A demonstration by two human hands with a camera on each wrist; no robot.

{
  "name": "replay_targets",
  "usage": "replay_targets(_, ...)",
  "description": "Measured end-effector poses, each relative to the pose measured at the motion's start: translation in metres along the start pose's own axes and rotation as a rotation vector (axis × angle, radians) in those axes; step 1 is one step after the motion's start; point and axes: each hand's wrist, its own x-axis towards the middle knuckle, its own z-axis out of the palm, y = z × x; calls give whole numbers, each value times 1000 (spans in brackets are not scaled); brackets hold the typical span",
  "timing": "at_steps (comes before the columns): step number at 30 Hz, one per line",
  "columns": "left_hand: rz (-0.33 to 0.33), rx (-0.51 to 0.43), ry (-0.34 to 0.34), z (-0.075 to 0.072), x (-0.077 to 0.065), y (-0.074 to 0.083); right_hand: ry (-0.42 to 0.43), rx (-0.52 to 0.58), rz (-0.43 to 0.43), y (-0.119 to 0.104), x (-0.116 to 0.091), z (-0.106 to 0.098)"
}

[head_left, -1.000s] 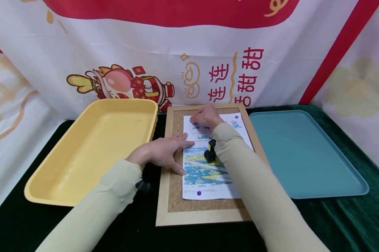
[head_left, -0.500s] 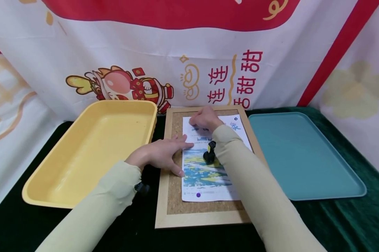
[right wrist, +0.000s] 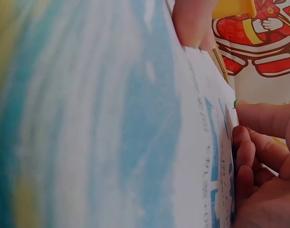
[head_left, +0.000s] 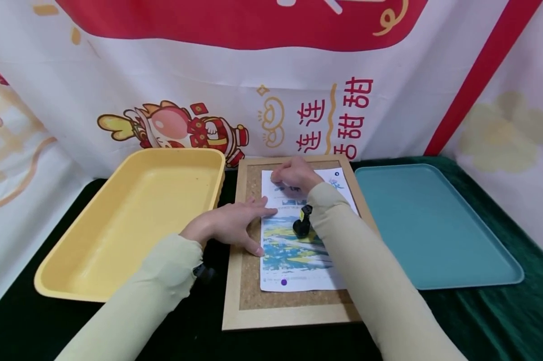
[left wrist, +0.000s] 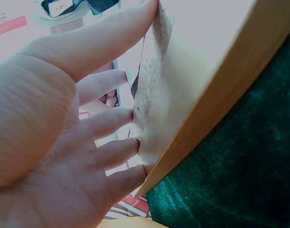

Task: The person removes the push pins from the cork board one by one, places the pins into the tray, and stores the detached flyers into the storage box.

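A printed paper sheet lies on a wood-framed corkboard. My left hand spreads its fingers across the frame's left side, with thumb and fingertips at the sheet's left edge. My right hand is at the sheet's upper left corner, its fingers curled. In the right wrist view a green thumbtack shows at the thumb tip, mostly hidden by it. A purple thumbtack sits at the sheet's lower left, and a dark blue one marks the upper right. My right forearm covers the lower right corner.
A yellow tray stands left of the corkboard, partly behind the left forearm. To the right lies a flat teal tray. Dark green cloth covers the table, and a printed white curtain hangs behind.
The scene has shifted slightly downward in the head view. Both hands keep nearly the same places on the sheet and board.
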Motion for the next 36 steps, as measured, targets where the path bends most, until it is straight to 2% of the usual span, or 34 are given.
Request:
replay_targets(7,-3,5,-13,2,6,2,-28,51,-48,10,-4,-8)
replay_targets(15,27,3,-23,2,12,5,8,58,-45,16,-5,-18)
replay_targets(20,19,-7,-29,0,8,5,10,47,-46,13,-8,-20)
replay_targets(27,7,-13,-19,-2,4,2,15,34,-102,5,-10,-18)
replay_targets(36,-9,-13,-15,0,2,-3,21,-1,-105,2,-11,-22)
